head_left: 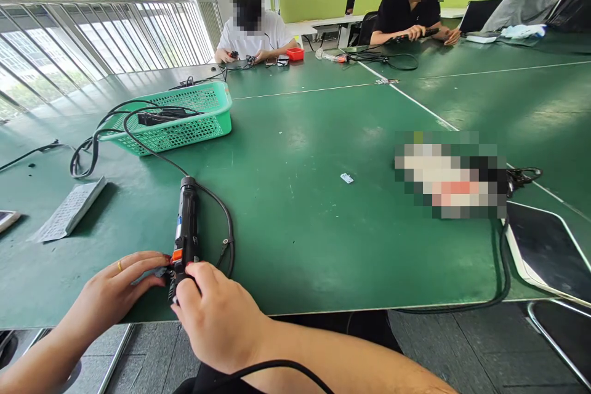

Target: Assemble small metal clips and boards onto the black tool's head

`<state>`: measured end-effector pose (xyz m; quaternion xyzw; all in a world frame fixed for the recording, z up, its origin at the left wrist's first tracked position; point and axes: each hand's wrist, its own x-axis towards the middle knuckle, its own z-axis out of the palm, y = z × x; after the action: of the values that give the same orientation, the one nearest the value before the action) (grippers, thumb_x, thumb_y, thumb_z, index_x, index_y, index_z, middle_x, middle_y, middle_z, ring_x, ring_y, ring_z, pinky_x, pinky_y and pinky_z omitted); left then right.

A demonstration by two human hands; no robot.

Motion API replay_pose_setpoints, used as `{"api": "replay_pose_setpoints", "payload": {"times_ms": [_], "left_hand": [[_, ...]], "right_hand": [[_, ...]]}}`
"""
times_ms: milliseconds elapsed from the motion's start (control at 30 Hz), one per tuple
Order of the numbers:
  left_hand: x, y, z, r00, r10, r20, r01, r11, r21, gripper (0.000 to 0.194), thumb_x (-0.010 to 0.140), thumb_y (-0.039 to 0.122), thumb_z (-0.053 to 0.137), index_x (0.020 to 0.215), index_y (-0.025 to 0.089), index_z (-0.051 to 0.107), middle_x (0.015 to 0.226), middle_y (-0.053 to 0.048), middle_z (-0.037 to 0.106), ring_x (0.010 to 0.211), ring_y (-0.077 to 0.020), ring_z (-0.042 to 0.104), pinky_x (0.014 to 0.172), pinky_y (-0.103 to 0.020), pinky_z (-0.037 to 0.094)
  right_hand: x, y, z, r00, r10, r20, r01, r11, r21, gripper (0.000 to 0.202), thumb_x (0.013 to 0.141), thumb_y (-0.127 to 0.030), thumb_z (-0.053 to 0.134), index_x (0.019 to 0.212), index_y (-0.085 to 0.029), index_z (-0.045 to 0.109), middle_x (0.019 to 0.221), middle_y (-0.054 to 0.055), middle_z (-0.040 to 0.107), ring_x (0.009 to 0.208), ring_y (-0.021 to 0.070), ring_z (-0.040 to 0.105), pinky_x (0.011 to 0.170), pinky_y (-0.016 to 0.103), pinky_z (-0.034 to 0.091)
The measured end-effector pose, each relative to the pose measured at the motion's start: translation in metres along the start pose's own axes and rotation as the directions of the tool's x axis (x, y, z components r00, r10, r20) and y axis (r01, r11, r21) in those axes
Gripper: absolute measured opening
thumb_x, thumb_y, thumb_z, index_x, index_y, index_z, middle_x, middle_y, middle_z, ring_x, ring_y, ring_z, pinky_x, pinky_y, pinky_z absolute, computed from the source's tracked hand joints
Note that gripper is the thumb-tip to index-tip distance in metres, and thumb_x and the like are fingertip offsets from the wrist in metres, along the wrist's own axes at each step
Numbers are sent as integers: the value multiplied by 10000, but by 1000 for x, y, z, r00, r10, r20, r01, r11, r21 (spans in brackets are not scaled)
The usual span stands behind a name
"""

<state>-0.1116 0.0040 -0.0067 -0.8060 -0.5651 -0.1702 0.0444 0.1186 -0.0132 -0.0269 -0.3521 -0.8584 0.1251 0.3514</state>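
A black cylindrical tool (187, 221) with an orange part and a cable at its far end lies on the green table near the front edge. My right hand (217, 314) is closed round its near end from the right. From the left, my left hand (127, 280) reaches the same end, fingertips pressed at the orange part and a small dark piece. What exactly the left fingertips pinch is too small to make out.
A green basket (184, 126) with cables and a dark device stands behind. Folded paper (71, 209) lies left, a small white scrap (346, 178) mid-table, a tablet (549, 246) right. People sit across the table (295, 215).
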Motion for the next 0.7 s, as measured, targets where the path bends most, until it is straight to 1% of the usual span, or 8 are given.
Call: {"api": "replay_pose_setpoints", "payload": {"times_ms": [267, 400, 567, 700], "left_hand": [[-1, -3, 4, 999, -36, 4, 36, 998, -60, 179, 834, 396, 536, 932, 331, 672, 994, 43, 724, 866, -155, 684, 868, -257, 515], [0, -4, 4, 1000, -23, -8, 23, 997, -80, 170, 829, 367, 549, 923, 323, 683, 993, 34, 724, 869, -163, 686, 865, -261, 512], [1, -4, 5, 1000, -6, 7, 7, 998, -62, 192, 835, 395, 535, 916, 313, 688, 1002, 15, 725, 874, -163, 682, 872, -262, 510], [1, -4, 6, 1000, -1, 15, 2, 998, -62, 222, 845, 412, 520, 917, 297, 696, 1014, 1, 721, 884, -161, 678, 875, -253, 505]], "right_hand": [[-1, 0, 2, 1000, -7, -20, 7, 1000, -12, 146, 895, -219, 466, 991, -130, 531, 1104, 134, 574, 969, 200, 606, 658, 254, 574], [-1, 0, 4, 999, -15, -34, 15, 1000, -18, 145, 890, -211, 462, 982, -131, 540, 1102, 130, 580, 965, 204, 609, 663, 255, 578], [-1, -1, 4, 998, -17, -59, 15, 1000, -23, 137, 882, -205, 469, 965, -128, 547, 1102, 130, 584, 961, 212, 614, 661, 262, 583], [-1, -1, 4, 999, -12, -41, 11, 1000, -27, 146, 888, -206, 467, 978, -125, 547, 1103, 131, 582, 965, 206, 615, 675, 259, 583]]}}
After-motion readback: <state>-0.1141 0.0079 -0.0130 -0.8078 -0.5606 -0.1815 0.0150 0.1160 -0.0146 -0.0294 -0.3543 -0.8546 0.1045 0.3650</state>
